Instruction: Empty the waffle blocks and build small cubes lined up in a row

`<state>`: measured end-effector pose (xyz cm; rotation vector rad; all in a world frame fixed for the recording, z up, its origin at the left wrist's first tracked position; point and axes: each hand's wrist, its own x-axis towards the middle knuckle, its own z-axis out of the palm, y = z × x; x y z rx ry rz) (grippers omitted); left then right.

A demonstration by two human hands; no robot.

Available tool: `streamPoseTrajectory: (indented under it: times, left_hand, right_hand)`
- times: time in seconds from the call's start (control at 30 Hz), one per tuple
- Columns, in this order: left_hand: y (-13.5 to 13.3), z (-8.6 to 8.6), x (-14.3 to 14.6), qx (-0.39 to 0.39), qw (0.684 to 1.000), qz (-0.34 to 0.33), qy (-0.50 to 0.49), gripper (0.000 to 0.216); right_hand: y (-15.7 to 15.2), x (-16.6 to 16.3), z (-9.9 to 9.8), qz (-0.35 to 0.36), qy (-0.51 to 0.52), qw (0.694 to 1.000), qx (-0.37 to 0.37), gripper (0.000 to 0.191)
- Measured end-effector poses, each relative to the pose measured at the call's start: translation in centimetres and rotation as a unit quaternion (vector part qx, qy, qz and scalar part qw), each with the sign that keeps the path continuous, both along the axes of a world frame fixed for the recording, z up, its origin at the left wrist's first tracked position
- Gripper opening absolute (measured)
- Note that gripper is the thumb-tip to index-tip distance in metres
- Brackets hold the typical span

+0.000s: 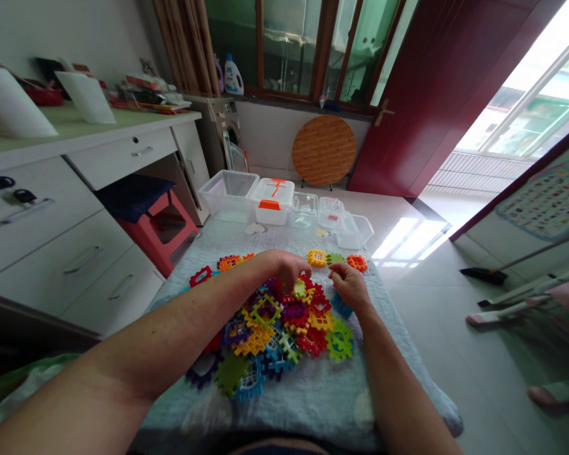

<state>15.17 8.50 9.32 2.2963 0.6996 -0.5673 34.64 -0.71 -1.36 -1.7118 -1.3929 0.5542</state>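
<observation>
With toothed pieces [255, 341] seemingly heaped for easy reach, your left hand [289, 266] and right hand [351, 286] half-curl, any hold unclear.

Looks forward and down from head height, close over the cloth-covered worktop [322, 392] and interlocking plastic tiles [255, 342], facing the wood-framed window [289, 47] beyond.

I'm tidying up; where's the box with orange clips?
In the head view, the box stands at the table's far end, just right of the large open bin.
</observation>
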Motion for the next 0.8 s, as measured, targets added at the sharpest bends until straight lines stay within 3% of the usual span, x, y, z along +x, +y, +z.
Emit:
streamPoseTrajectory:
  times: [0.17,0.33,0.47,0.6,0.8]
  left_hand:
    - [0.2,0.2,-0.6,-0.015,1.000,0.013,-0.006,0.081]
    - [0.2,0.3,-0.9,0.028,0.998,-0.051,0.026,0.078]
    - [-0.3,0.8,-0.5,0.011,0.998,-0.046,0.048,0.077]
    - [-0.8,1.3,0.0,0.048,0.996,-0.057,0.056,0.071]
    - [-0.8,0.3,0.3,0.094,0.990,-0.088,0.056,0.077]
  right_hand:
    - [0.0,0.0,0.1,-0.007,0.000,1.000,-0.004,0.025]
    - [0.1,0.0,-0.1,-0.011,-0.003,1.000,-0.003,0.027]
    - [0.0,-0.1,0.0,-0.011,-0.012,1.000,-0.006,0.028]
    - [0.0,-0.1,0.1,-0.013,-0.012,1.000,-0.009,0.028]
    - [0.0,0.0,0.0,-0.013,-0.006,1.000,-0.006,0.028]
